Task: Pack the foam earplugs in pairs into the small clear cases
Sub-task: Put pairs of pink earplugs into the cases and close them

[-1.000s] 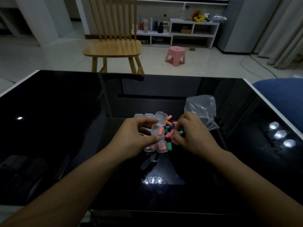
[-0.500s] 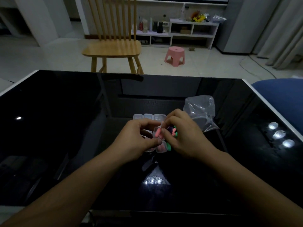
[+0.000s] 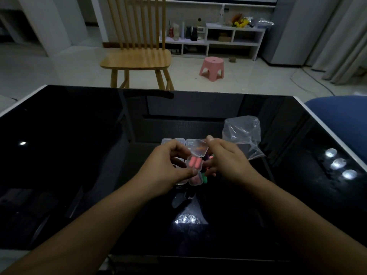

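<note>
A small clear case (image 3: 195,162) with two pink earplugs side by side in it hangs above the black table, its lid (image 3: 199,148) hinged up. My left hand (image 3: 168,165) pinches the case from the left. My right hand (image 3: 224,157) touches the lid's far edge with a fingertip, its other fingers curled beside the case. Under them lies another case with pink plugs (image 3: 195,179) and a green earplug (image 3: 204,178). A row of shut clear cases (image 3: 174,141) stands behind my hands. Most loose earplugs are hidden by my right hand.
A crumpled clear plastic bag (image 3: 243,133) lies just right of my right hand. The glossy black table (image 3: 79,155) has a white rim. A wooden chair (image 3: 137,56) and a pink stool (image 3: 212,68) stand beyond the far edge; a blue seat (image 3: 341,116) is at the right.
The second pink earplug has gone into the held case, which now holds a pair. My right hand let go of it and moved up to the lid.
</note>
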